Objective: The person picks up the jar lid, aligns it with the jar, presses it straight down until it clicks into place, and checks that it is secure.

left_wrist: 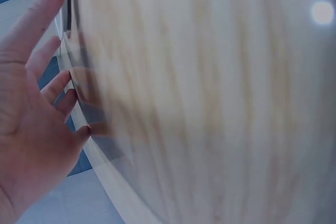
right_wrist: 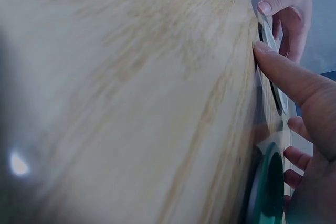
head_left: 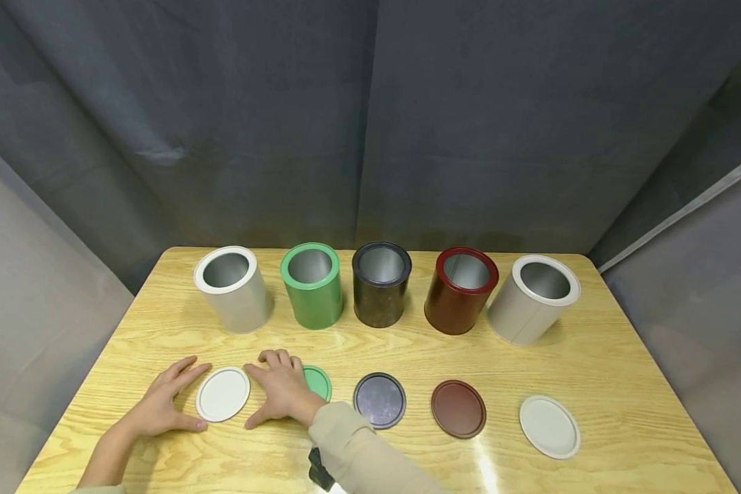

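A round white lid [head_left: 223, 394] lies flat on the table between both hands in the head view. The left hand [head_left: 158, 405] is at its left side, thumb and fingers spread apart around the edge. On the other side the right hand [head_left: 280, 386] has its thumb and fingers spread, a small gap from the lid. Under the right wrist a green lid [head_left: 318, 381] is partly hidden. The left wrist view has the left hand [left_wrist: 37, 93] with fingers extended by the table surface. In the right wrist view the green lid [right_wrist: 269, 187] lies below the right hand [right_wrist: 315, 114].
Along the back stand open cans: white [head_left: 237, 302], green [head_left: 316, 298], black [head_left: 379, 298], dark red [head_left: 455, 302] and another white one [head_left: 521, 315]. Nearer lie a dark lid [head_left: 379, 400], a dark red lid [head_left: 459, 409] and a second white lid [head_left: 549, 427]. Grey curtains [head_left: 370, 123] surround the table.
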A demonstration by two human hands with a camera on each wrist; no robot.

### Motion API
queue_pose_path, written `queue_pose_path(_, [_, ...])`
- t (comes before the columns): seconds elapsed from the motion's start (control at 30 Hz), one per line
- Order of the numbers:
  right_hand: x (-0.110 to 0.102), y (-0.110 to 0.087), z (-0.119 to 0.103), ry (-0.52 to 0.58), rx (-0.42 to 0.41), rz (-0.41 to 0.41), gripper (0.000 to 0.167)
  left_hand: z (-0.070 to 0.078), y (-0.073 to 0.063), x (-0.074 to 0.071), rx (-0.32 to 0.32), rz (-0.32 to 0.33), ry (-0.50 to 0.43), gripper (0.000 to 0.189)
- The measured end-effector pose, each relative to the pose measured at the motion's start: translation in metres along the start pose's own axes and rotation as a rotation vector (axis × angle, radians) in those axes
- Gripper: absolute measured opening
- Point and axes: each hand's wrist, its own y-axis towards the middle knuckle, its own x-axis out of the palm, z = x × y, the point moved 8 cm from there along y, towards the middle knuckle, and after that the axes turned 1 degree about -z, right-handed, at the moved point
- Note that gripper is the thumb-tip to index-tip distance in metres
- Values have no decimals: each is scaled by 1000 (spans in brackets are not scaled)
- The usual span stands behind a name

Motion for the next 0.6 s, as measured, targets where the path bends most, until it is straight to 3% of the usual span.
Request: queue_pose_path(0.6, [5,5,-2,-80,67,16,88,5,0,0,16,38,53,86])
